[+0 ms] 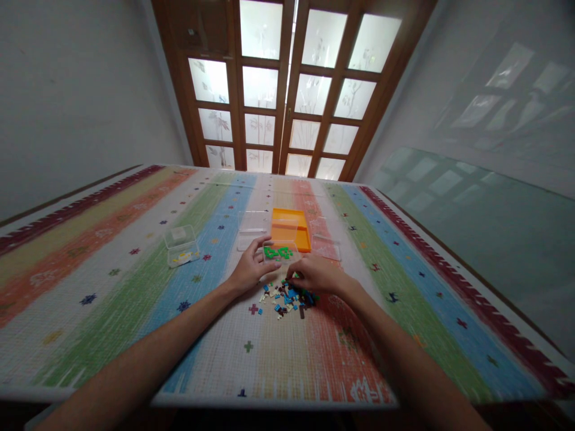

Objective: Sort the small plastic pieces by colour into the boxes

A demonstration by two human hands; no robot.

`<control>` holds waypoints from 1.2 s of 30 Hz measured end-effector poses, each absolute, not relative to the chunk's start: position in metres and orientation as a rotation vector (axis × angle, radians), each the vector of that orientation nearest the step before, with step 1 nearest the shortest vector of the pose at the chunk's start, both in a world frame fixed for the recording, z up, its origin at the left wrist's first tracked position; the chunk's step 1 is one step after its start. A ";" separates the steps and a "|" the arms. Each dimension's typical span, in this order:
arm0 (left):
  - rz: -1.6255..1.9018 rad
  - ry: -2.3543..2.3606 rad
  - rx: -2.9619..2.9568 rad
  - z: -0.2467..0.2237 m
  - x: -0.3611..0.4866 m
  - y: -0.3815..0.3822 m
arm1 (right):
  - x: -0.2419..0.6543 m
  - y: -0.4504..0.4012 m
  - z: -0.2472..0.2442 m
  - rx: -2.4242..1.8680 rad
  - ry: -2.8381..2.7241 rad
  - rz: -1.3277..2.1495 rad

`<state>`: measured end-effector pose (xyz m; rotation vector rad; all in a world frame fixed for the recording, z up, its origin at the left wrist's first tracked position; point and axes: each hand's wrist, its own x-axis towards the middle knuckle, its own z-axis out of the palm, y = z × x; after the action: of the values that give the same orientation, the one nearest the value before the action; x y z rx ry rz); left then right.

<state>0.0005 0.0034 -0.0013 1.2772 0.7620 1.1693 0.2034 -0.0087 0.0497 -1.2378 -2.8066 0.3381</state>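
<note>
My left hand (253, 267) rests beside a small clear plastic box (294, 246) that holds green building bricks (278, 252). Its fingers are apart, with the thumb and index finger along the box's left and near sides. My right hand (320, 273) is over the far edge of a loose pile of small bricks (287, 298) in blue, brown, cream and green. The fingers of that hand are bent together in a pinch at the pile; whatever sits between the fingertips is too small to make out.
Behind the green bricks stands an orange divided tray (290, 216). Clear plastic boxes stand left (252, 222) and right (327, 246) of it. Farther left, an open clear box (182, 245) holds yellow and white pieces. A striped cloth (215, 353) covers the table; wooden glazed doors (283, 90) stand beyond.
</note>
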 end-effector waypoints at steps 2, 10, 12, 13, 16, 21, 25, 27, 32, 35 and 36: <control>1.167 0.765 1.269 -0.001 0.001 0.003 | 0.205 -0.010 0.054 -1.233 -2.777 0.371; 1.148 0.754 1.279 0.000 0.000 0.002 | 0.208 0.000 0.073 -1.246 -2.486 0.505; 1.159 0.741 1.288 -0.002 -0.001 0.003 | 0.205 0.007 0.074 -1.238 -2.463 0.505; 1.163 0.735 1.287 -0.002 -0.001 0.003 | 0.203 0.010 0.074 -1.238 -2.463 0.503; 1.148 0.723 1.273 -0.003 -0.001 0.003 | 0.196 0.020 0.071 -1.257 -2.484 0.476; 1.139 0.746 1.270 -0.003 0.000 0.003 | 0.185 0.033 0.069 -1.346 -2.529 0.303; 1.141 0.747 1.276 -0.001 0.000 0.002 | 0.177 0.033 0.070 -1.431 -2.572 0.155; 1.140 0.736 1.273 -0.001 0.001 0.002 | 0.172 0.031 0.070 -1.492 -2.574 0.095; 1.144 0.727 1.252 -0.001 0.001 0.002 | 0.165 0.026 0.069 -1.562 -2.588 0.009; 1.142 0.724 1.243 -0.001 0.001 0.002 | 0.165 0.026 0.069 -1.557 -2.595 0.007; 1.142 0.722 1.244 -0.002 0.001 0.002 | 0.165 0.026 0.069 -1.550 -2.597 0.019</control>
<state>0.0012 0.0021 -0.0016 1.2436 0.7217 1.1424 0.1647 0.0256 0.0687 -1.5500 -2.5973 0.0193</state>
